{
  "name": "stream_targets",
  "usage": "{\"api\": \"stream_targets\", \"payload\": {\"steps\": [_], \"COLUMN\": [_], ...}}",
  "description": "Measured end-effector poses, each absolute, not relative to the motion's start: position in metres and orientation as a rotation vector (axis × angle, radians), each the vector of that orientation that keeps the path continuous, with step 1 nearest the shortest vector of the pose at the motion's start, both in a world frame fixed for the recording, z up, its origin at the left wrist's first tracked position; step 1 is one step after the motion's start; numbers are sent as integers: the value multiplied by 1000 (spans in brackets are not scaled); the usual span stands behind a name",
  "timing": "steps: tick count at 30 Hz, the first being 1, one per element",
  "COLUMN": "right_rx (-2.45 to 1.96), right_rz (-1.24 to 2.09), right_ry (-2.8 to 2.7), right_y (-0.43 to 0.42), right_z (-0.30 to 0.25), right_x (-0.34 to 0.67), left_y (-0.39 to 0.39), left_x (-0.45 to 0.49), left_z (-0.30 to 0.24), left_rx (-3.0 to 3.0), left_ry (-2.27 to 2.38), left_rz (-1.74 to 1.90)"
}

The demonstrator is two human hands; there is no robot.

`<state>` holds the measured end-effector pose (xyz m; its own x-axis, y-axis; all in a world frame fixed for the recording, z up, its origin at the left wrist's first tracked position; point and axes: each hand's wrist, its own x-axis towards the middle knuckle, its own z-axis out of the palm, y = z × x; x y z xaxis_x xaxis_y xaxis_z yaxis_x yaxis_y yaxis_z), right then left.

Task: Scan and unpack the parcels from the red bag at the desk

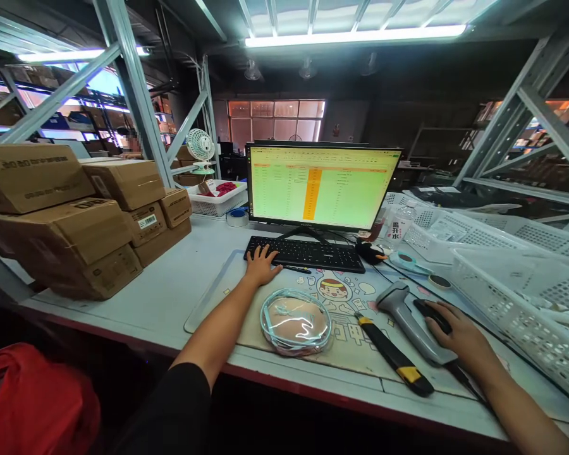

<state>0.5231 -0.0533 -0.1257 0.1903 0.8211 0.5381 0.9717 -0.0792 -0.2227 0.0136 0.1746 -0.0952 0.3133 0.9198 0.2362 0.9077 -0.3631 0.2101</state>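
My left hand (262, 265) rests with spread fingers on the left end of a black keyboard (320, 254). Under my right hand (455, 328) is a black computer mouse (431, 315), with my fingers curved over it. Beside the mouse lies a grey barcode scanner (410, 322). A black and yellow utility knife (393, 355) lies left of the scanner. Between my arms, a clear-wrapped coil of light blue cable (296, 321) sits on the printed desk mat (208, 303). Behind the keyboard stands a lit monitor (322, 186) showing a spreadsheet; its text is too small to read.
Stacked cardboard boxes (57, 234) occupy the table's left side. White perforated baskets (516, 309) line the right, near a bottle (399, 224) and a roll of tape (440, 282). Behind the boxes are a small fan (200, 145) and another white basket (218, 202).
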Motion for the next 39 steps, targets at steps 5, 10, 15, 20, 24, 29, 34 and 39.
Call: {"api": "stream_targets", "payload": {"steps": [5, 10, 15, 20, 24, 29, 34, 39], "right_rx": [-1883, -1816, -1856, -1915, -1913, -1930, -1954, -1881], "right_rz": [-395, -417, -414, -438, -454, -450, -408, -417], "right_ry": [-1685, -1714, -1716, -1729, -1724, -1714, -1693, -1740], "right_y": [-44, -36, -43, -47, -47, -47, -48, -48], "right_z": [-139, -143, -137, -133, -134, -134, -131, -132], "right_x": [542, 551, 539, 530, 529, 530, 528, 531], "left_y": [175, 171, 165, 170, 169, 168, 168, 169], "left_x": [15, 16, 12, 10, 11, 12, 11, 12], "left_z": [-94, -90, -86, -88, -87, -85, -86, -87], "left_rx": [2496, 2493, 2470, 2440, 2458, 2454, 2448, 2452], "left_ry": [1736, 1731, 1736, 1741, 1739, 1751, 1747, 1746], "left_rz": [502, 521, 504, 486, 502, 491, 480, 492]}}
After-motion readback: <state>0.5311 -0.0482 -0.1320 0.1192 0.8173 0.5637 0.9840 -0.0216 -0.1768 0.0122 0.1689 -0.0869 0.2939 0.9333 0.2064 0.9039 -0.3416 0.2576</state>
